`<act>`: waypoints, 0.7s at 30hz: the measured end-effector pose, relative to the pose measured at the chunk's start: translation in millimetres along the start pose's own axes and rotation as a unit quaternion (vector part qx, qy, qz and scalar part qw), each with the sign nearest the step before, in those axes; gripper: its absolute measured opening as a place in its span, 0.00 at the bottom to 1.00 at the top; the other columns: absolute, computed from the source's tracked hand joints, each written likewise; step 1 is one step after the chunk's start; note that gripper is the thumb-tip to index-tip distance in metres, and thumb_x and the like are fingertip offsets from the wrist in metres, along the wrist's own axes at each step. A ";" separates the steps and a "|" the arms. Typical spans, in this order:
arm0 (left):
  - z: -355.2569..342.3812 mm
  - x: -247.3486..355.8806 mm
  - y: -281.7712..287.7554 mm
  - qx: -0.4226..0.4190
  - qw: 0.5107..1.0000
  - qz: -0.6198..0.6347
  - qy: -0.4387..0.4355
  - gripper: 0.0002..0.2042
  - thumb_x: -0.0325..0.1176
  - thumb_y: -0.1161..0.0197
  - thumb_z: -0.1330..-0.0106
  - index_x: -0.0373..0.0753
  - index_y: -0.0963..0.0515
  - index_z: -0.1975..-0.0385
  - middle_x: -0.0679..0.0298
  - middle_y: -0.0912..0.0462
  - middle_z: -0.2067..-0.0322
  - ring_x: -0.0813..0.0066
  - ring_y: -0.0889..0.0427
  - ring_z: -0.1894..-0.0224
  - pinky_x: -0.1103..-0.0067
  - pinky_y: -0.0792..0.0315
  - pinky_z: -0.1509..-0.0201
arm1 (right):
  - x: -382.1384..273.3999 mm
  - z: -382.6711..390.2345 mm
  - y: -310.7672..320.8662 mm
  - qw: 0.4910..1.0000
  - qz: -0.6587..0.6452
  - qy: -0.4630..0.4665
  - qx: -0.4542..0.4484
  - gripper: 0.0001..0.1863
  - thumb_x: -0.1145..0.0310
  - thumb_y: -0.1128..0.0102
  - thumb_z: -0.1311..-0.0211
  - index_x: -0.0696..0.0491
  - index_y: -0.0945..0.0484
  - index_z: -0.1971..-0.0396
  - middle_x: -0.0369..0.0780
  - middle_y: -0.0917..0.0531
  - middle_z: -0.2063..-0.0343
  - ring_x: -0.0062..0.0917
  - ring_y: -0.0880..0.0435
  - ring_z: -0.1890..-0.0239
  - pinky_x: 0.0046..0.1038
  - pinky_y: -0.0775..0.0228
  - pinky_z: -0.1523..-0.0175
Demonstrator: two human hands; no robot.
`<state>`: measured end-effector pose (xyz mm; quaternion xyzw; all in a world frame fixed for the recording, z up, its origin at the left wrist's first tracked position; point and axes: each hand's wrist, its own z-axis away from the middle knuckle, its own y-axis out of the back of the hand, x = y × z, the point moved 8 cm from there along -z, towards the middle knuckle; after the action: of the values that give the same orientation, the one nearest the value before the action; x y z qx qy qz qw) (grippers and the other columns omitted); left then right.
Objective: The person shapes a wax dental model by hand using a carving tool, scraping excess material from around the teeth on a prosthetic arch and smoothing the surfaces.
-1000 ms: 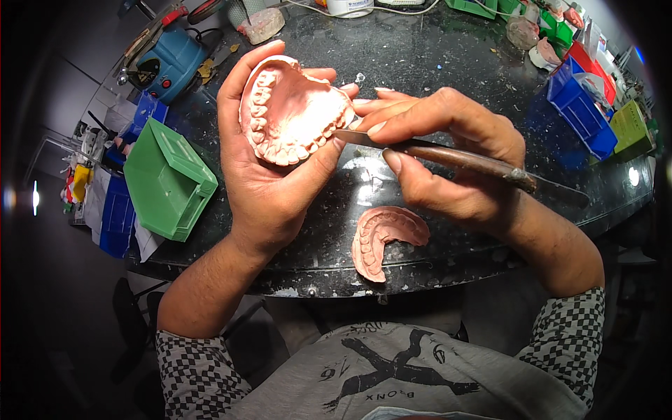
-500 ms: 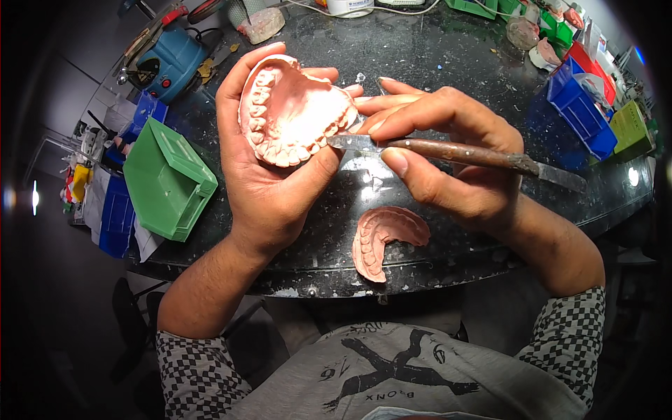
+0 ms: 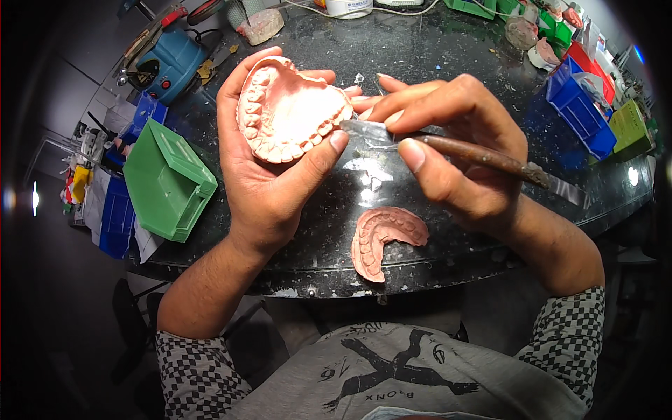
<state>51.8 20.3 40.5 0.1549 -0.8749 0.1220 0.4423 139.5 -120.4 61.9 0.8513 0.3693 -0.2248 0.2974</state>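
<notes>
A pink teeth model (image 3: 283,115) is up above the bench (image 3: 413,56), held in the left hand (image 3: 262,196). It is shaped like a bent shoe, and its row of teeth can be seen. A bright light makes its middle look almost white. The left hand curls around its outside and pinches it, with the thumb at the four o'clock edge.

The right hand (image 3: 469,192) is at three o'clock from the model. Its thumb and fingers pinch a knife (image 3: 490,158) with a brown handle. The blade's tip is at the model's edge, by the left thumb. I can't tell if it touches.

At five o'clock, a curved pink piece (image 3: 369,241) with tooth marks lies flat on the bench. At eight o'clock sits a green bin (image 3: 147,185), tipped on its side. A blue machine (image 3: 164,70) is at ten o'clock. A gray-pink lump (image 3: 261,26) is at eleven, and a white tub (image 3: 348,7) at one. Far off at three is a blue bin (image 3: 579,112), with a yellow-green box (image 3: 631,131) just beside it.
</notes>
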 end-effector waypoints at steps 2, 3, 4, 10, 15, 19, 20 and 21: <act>0.2 -0.8 -0.6 0.007 1.000 0.003 0.014 0.39 0.17 0.39 0.43 0.35 0.47 0.30 0.45 0.28 0.43 0.53 0.22 0.41 0.61 0.31 0.32 | 3.0 0.7 1.7 0.999 -0.031 -0.012 0.026 0.10 0.80 0.45 0.40 0.60 0.25 0.58 0.50 0.16 0.58 0.40 0.17 0.45 0.48 0.41 0.29; 0.2 -0.8 -0.2 0.010 1.000 -0.004 0.014 0.38 0.17 0.39 0.44 0.35 0.47 0.31 0.45 0.27 0.43 0.56 0.23 0.40 0.63 0.31 0.32 | 4.0 1.0 2.9 0.998 -0.041 -0.016 0.036 0.10 0.80 0.45 0.40 0.60 0.26 0.58 0.51 0.17 0.58 0.40 0.17 0.45 0.48 0.40 0.29; 0.4 -0.4 0.8 0.014 1.000 -0.011 0.014 0.38 0.17 0.38 0.44 0.35 0.46 0.31 0.45 0.27 0.43 0.58 0.23 0.40 0.64 0.31 0.32 | 4.5 0.5 2.4 0.999 -0.035 -0.015 0.027 0.10 0.80 0.45 0.40 0.61 0.26 0.58 0.51 0.17 0.57 0.39 0.17 0.46 0.48 0.39 0.29; -1.4 -4.5 6.4 0.002 1.000 0.002 0.012 0.37 0.18 0.34 0.40 0.35 0.47 0.32 0.47 0.26 0.45 0.64 0.20 0.44 0.71 0.26 0.37 | 1.5 -0.4 0.8 0.999 -0.028 -0.018 0.021 0.12 0.81 0.44 0.42 0.61 0.25 0.57 0.49 0.17 0.58 0.35 0.17 0.46 0.48 0.40 0.29; -1.2 -3.1 5.2 0.002 1.000 0.000 0.004 0.38 0.17 0.34 0.41 0.36 0.47 0.32 0.48 0.25 0.45 0.65 0.21 0.43 0.71 0.26 0.37 | 1.5 0.1 -0.1 0.999 -0.020 -0.024 0.013 0.14 0.82 0.42 0.43 0.60 0.22 0.56 0.46 0.16 0.57 0.33 0.17 0.46 0.48 0.40 0.28; -1.6 1.4 0.0 -0.014 0.999 -0.026 -0.027 0.40 0.17 0.36 0.43 0.38 0.48 0.30 0.47 0.27 0.44 0.60 0.24 0.40 0.64 0.28 0.33 | 3.8 0.5 -1.7 0.999 -0.007 -0.042 0.006 0.14 0.83 0.42 0.43 0.60 0.21 0.56 0.46 0.16 0.57 0.33 0.17 0.47 0.46 0.40 0.28; -1.9 -0.5 0.1 -0.014 0.999 -0.026 -0.026 0.40 0.17 0.36 0.43 0.38 0.48 0.30 0.47 0.27 0.44 0.60 0.24 0.40 0.64 0.28 0.33 | 4.8 0.4 -1.4 0.999 -0.009 -0.043 0.008 0.14 0.83 0.42 0.43 0.60 0.21 0.56 0.46 0.16 0.57 0.33 0.17 0.47 0.46 0.39 0.29; -2.0 -0.3 -1.0 -0.023 0.998 -0.033 -0.046 0.40 0.17 0.36 0.43 0.38 0.49 0.30 0.48 0.27 0.44 0.60 0.24 0.40 0.63 0.28 0.33 | 5.7 0.5 -1.2 0.999 -0.012 -0.045 0.011 0.13 0.83 0.42 0.43 0.60 0.21 0.56 0.46 0.16 0.57 0.33 0.17 0.47 0.45 0.39 0.29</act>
<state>53.9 20.1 41.6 0.1787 -0.8912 0.0804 0.4091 142.1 -117.3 57.7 0.8392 0.3632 -0.2698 0.3018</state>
